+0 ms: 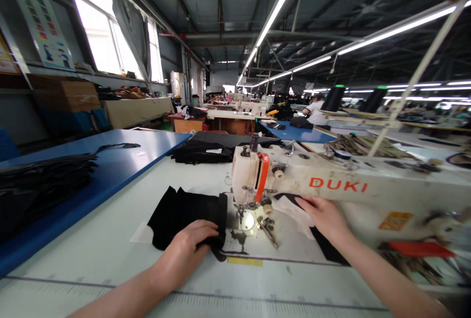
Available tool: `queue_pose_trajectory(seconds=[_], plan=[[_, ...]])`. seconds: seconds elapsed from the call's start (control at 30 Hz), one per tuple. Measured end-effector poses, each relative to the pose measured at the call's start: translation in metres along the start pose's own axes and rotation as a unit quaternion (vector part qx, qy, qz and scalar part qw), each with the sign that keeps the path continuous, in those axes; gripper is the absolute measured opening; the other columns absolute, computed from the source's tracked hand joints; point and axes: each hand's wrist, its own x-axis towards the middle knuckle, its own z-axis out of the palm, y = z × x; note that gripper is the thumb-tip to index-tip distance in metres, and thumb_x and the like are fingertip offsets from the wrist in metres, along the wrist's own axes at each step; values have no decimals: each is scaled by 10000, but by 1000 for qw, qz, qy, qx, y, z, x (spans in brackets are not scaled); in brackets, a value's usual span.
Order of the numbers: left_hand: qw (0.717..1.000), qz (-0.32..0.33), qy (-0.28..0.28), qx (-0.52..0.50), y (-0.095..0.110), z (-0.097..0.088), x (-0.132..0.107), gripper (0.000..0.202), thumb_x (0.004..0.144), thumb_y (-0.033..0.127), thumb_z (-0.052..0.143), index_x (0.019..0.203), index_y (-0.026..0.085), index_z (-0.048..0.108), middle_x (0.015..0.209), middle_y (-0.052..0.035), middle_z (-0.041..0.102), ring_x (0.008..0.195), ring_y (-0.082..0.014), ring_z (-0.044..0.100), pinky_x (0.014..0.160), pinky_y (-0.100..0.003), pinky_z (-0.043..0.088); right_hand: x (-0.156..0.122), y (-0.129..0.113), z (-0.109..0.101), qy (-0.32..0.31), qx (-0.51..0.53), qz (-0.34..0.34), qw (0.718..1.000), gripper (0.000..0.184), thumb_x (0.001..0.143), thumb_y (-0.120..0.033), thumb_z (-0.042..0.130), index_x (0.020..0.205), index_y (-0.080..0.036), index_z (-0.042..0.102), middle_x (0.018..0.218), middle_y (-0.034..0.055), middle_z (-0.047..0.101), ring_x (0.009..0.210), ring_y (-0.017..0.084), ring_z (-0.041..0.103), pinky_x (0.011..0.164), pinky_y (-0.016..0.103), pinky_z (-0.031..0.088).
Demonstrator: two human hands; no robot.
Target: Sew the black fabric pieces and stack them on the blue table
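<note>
Your forearms are stretching across the pale surface (110, 254), over the ruler marks printed along its near edge. Your left hand (187, 251) is curling its fingers (206, 233) over the right edge of the black fabric (180, 210) and gripping it just left of the needle (241, 210). The fabric is lying folded on the surface beside the lit plate, and as far as I can tell it is not under the foot. Your right hand (326, 217) is lying flat with its fingers open, pressing on a white piece (290, 210) and some dark cloth below the arm of the sewing machine (338, 184).

You are working close to the needle. I judge that a slip of your left fingertips toward it could catch them if the machine is running. The folded layers could also slide apart or bunch, because you are pinning them at one edge only.

A strip of yellow tape (245, 261) is marking the surface in front of the plate. To the left, a blue table (147, 144) is carrying a stack of dark cloth (44, 180). Another black pile (200, 152) is lying behind the machine. Farther back, a person (312, 108) is working among rows of tables. Windows (99, 38) are glowing on the left wall, and tube lights (279, 4) are running down the ceiling.
</note>
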Motion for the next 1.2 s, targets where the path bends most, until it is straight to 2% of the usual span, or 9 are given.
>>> queue_pose_trajectory(seconds=[0.07,0.17,0.27,0.37,0.43,0.63,0.8,1.1,1.2], plan=[[1000,9,-12,15,3,-1,-1,463,657,-33,429,983,204,658,1160,-30,620,1093,-181,576,981,-309,462,-29,-14,0,-31,8,-28,999,220,806,-430,559,770,-232,648,775,12,691,704,213,647,647,313,507],[997,32,-30,62,8,-2,-2,587,638,-45,438,1136,222,596,1353,-35,484,1225,-209,474,1042,-358,401,-67,-41,7,-94,12,-196,976,129,869,-311,501,819,-244,600,886,18,668,831,198,625,757,320,497],[993,53,-14,108,13,-4,-6,798,624,-56,429,1366,234,373,1509,-58,232,1336,-237,318,1078,-404,342,-89,-62,20,-154,10,-300,941,153,894,-169,435,854,-237,567,878,23,645,827,183,601,740,320,491],[988,67,29,133,13,-5,-8,920,627,-64,419,1461,186,122,1541,-108,55,1380,-262,205,1095,-434,299,-92,-71,32,-171,7,-316,933,197,886,-104,400,857,-224,553,824,29,626,790,183,590,702,323,487],[987,77,21,137,12,-6,-8,894,649,-65,406,1461,184,127,1532,-106,134,1374,-250,227,1098,-439,288,-89,-73,36,-172,8,-311,935,206,880,-87,392,864,-219,549,812,31,617,777,182,584,687,323,483],[961,133,-144,192,15,-16,1,496,861,29,399,1278,283,491,1342,-33,514,1171,-204,526,977,-360,417,-83,-76,35,-173,-5,-341,924,312,851,-29,363,985,-215,575,875,44,633,817,184,584,742,335,489],[939,118,-162,280,24,-24,-2,422,882,56,409,1252,228,516,1290,-72,556,1100,-226,554,920,-357,417,-81,-82,40,-207,-76,-373,901,558,807,4,383,1318,-212,441,1022,73,619,955,216,550,872,390,462],[935,135,-173,279,35,-14,19,389,893,185,407,1274,203,484,1309,-74,534,1006,-242,546,851,-368,424,-65,-94,52,-196,-153,-368,896,397,761,25,484,1033,-220,639,871,45,572,869,214,504,788,355,452],[939,153,-169,258,34,-5,30,383,909,188,386,1281,194,476,1316,-77,527,1136,-261,484,925,-397,393,-62,-88,47,-178,-159,-361,901,370,761,30,501,1007,-205,646,863,50,569,869,213,503,792,349,448]])
